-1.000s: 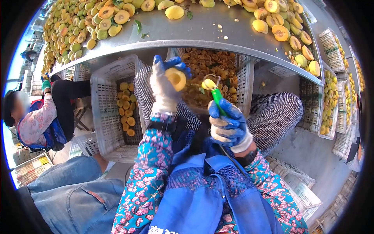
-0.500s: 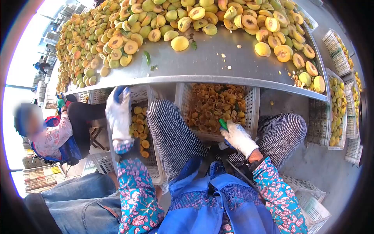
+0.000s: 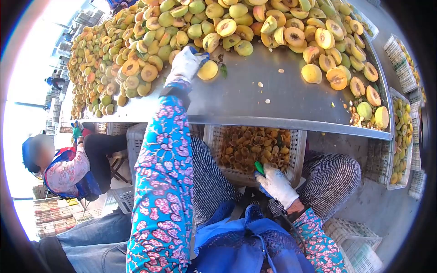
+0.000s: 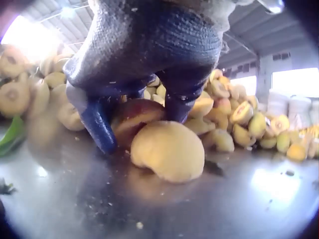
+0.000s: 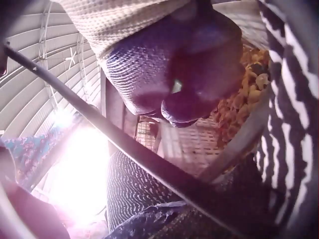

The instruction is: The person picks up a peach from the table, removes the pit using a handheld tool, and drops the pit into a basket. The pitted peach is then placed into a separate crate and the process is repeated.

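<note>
Blue-coated knit gloves cover both hands. We see the left hand [image 3: 184, 63] stretched far out over the steel table [image 3: 255, 104], its patterned sleeve running straight up from the lap. In the left wrist view its fingers [image 4: 97, 124] curl downward and straddle a reddish fruit [image 4: 133, 115], with one finger planted on each side and the tips down on the metal. We read this hand as grasping that fruit. The close, blurred view leaves us unsure whether it is a half or a whole one. Just in front of the fingertips, against the reddish fruit, a pale peach half [image 4: 167, 149] lies rounded side up on the steel. Beyond the hand and off to both sides of it the heap of cut fruit [image 3: 136, 41] is piled.

The right hand [image 3: 277, 184] sits low, close to the body, clenched round a green-handled tool [image 3: 259, 167] whose handle sticks out above the knuckles. From the right wrist we make out only a tight fist with a sliver of green between the fingers. Directly ahead of this hand, under the table edge, stands a white crate [image 3: 298, 150] filled with pits and scraps.
</note>
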